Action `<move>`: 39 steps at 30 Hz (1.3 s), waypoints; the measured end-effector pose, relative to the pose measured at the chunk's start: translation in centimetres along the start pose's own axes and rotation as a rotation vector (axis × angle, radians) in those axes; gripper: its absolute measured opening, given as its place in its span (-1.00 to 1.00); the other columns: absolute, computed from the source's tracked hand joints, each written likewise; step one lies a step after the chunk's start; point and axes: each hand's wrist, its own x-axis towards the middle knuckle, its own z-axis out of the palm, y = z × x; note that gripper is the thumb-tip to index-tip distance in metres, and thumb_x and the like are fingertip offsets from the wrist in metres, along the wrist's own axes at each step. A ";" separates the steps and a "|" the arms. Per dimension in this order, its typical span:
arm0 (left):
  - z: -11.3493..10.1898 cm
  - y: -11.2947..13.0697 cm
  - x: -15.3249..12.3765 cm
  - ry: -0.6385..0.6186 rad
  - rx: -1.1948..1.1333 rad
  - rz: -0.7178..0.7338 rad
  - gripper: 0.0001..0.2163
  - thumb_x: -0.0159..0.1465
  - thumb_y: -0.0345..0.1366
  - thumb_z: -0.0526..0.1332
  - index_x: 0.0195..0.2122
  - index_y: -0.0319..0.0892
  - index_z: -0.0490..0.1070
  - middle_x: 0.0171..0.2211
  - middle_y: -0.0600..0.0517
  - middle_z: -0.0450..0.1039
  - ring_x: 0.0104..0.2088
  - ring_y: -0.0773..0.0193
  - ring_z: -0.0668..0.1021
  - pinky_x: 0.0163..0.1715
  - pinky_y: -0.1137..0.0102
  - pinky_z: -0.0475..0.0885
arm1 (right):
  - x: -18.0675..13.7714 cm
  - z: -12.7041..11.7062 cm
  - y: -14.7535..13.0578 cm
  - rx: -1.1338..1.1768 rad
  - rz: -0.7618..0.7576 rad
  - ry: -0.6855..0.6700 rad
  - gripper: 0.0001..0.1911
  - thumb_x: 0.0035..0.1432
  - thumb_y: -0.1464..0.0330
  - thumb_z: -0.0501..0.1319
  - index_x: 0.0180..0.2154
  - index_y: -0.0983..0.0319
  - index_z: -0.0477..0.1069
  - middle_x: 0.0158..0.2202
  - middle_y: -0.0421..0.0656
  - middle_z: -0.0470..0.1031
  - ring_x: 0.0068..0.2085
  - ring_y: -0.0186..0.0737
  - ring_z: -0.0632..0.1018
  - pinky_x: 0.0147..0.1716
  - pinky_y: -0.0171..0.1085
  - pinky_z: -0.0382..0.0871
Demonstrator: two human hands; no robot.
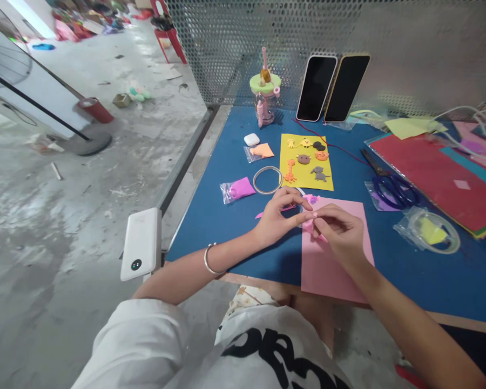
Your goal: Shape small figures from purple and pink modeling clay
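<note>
My left hand [280, 219] and my right hand [339, 231] meet over a pink sheet [336, 273], fingertips pinched on a small piece of pink clay [315, 214]. Part of that piece is covered by my fingers. Just beyond them, a pink and purple clay shape [311, 199] lies near the sheet's top edge. A slim pink tool [260, 215] rests under my left hand, mostly hidden. Behind my hands, a yellow sheet [308, 182] bears several little clay animals, among them an orange giraffe [290, 172] and a grey elephant [319, 173].
Left of the sheets lie a magenta clay packet [242, 188], an orange clay packet [262, 151] and a tape roll [268, 180]. Two phones [317, 89] and a lidded cup [265, 94] stand behind. Blue-handled scissors [395, 190] and coloured sheets [445, 178] are at right.
</note>
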 end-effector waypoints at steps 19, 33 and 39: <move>-1.1 -0.6 1.0 -0.126 0.083 0.048 -0.72 0.11 -0.08 0.34 -0.28 -0.16 0.52 -0.27 -0.03 0.44 -0.20 0.27 0.42 -0.16 0.36 0.32 | 0.1 -0.2 0.1 -0.047 -0.037 0.007 -0.97 0.07 0.35 0.31 -0.37 0.16 0.53 -0.45 -0.20 0.47 -0.60 -0.39 0.46 -0.68 -0.36 0.40; -1.0 -0.5 1.0 -0.087 0.102 0.079 -0.79 0.16 -0.15 0.32 -0.28 -0.17 0.51 -0.29 -0.02 0.41 -0.24 0.30 0.42 -0.21 0.37 0.35 | 0.4 -0.4 1.0 0.066 -0.027 0.047 -0.96 0.03 0.36 0.34 -0.41 0.17 0.50 -0.46 -0.24 0.43 -0.61 -0.41 0.43 -0.69 -0.36 0.35; -0.8 0.2 0.6 -0.077 0.060 0.152 -0.85 0.20 -0.20 0.29 -0.29 -0.15 0.53 -0.30 0.00 0.32 -0.21 0.30 0.42 -0.10 0.32 0.37 | 0.6 -0.6 0.6 -0.078 -0.091 0.054 -0.95 0.02 0.33 0.34 -0.41 0.16 0.52 -0.46 -0.20 0.46 -0.54 -0.35 0.47 -0.61 -0.34 0.39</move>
